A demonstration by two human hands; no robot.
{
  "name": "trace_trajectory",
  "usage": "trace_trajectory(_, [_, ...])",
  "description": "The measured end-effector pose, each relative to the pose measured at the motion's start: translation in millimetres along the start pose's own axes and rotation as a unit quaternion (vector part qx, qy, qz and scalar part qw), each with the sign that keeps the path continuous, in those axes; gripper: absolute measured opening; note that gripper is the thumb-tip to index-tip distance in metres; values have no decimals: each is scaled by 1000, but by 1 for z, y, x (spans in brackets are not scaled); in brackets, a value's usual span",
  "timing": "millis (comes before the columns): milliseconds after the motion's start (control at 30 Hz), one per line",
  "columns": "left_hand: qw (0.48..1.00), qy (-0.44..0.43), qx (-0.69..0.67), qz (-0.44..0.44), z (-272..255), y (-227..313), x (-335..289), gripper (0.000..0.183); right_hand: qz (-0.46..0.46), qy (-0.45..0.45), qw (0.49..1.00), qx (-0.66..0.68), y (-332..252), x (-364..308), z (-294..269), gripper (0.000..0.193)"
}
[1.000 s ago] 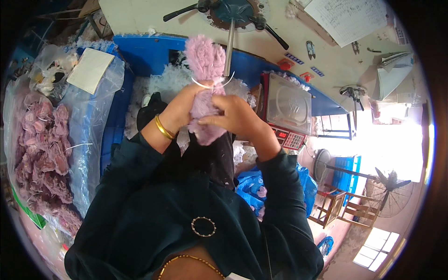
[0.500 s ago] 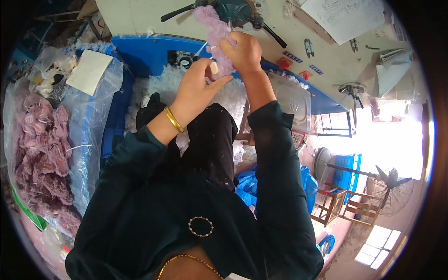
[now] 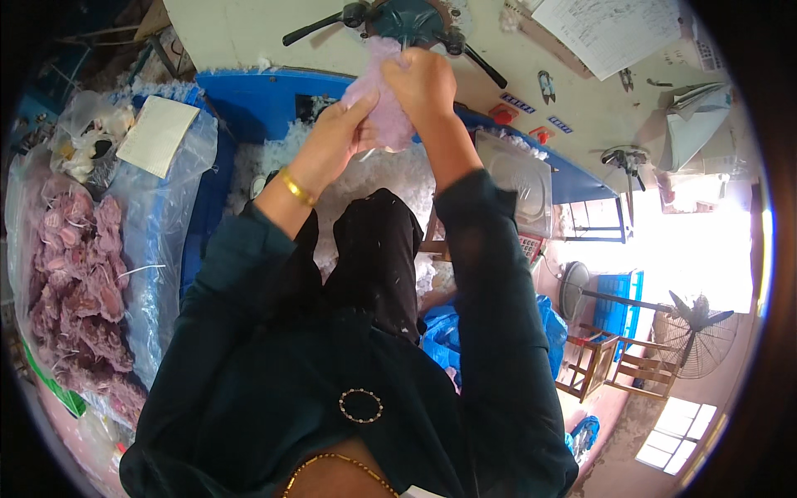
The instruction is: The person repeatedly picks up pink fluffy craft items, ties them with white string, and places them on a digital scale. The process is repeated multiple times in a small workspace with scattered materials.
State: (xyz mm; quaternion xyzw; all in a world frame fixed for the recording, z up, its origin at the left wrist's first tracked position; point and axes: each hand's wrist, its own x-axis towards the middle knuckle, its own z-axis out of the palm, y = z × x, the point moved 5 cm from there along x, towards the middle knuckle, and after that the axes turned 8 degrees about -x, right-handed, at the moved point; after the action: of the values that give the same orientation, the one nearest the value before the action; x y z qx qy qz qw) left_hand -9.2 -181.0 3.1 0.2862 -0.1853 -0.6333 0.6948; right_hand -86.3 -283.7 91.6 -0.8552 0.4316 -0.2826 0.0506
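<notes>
A fluffy pale-pink plush toy piece is between my hands, at the front of a dark green machine head with black-handled levers. My left hand grips its lower left side, thumb on top and fingers curled beneath. Closed around its upper right part is my right hand, right by the machine's thin metal nozzle. My right fingers hide where the plush meets the nozzle. A small pale part shows at its lower edge. Below my hands lies loose white stuffing.
On the left, a see-through bag holds several pink plush pieces, with a paper pad above. The table carries thread snips, red switches and papers. Blue boards edge the stuffing. Fans stand right.
The plush piece has turned and looks wider and fuller; its pale oval part no longer faces up. My left hand has shifted slightly left and closed on it. My right hand has moved slightly left.
</notes>
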Motion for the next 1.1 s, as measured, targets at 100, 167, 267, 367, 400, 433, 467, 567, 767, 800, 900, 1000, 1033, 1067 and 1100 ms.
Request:
trace_trajectory(100, [998,48,-39,7,8,-10,7,27,27,11,999,-27,4,7,3,27])
trace_trajectory(167, [997,74,-30,13,5,-22,-8,33,36,5,999,-25,4,-5,5,28])
trace_trajectory(267, [949,87,304,2,16,-37,-40,36,19,16,999,-25,-1,-31,-6,30])
trace_trajectory(367, [863,31,462,200,28,-26,-58,24,21,-64,998,7,0,-47,-12,29])
trace_trajectory(400, [849,6,456,267,33,-19,-63,23,18,-72,997,6,0,-44,-14,29])
trace_trajectory(433, [830,-19,447,333,38,-12,-68,21,14,-81,997,4,-1,-41,-15,29])
trace_trajectory(467, [831,6,480,280,35,-5,-59,21,9,-92,996,5,-2,-38,-14,29])
trace_trajectory(567, [854,52,493,160,27,9,-29,22,72,-95,992,41,4,-10,-4,30])
trace_trajectory(767, [932,34,247,263,32,3,-31,17,2,-11,997,74,8,-25,0,32])
trace_trajectory(800, [934,38,248,253,37,8,-28,16,-9,-1,998,60,7,-28,-1,32])
trace_trajectory(900, [965,28,210,154,28,6,7,21,50,-39,996,63,14,13,1,33])
trace_trajectory(1000, [974,32,184,130,27,8,8,25,51,-23,997,59,14,1,5,34])
trace_trajectory(1033, [974,36,180,130,25,7,3,25,54,-23,997,53,14,-3,7,34])
trace_trajectory(1067, [975,42,174,129,26,4,-12,27,43,-17,996,81,13,-11,7,33])
trace_trajectory(1100, [976,47,169,129,29,3,-26,28,31,-10,994,108,11,-21,3,32])
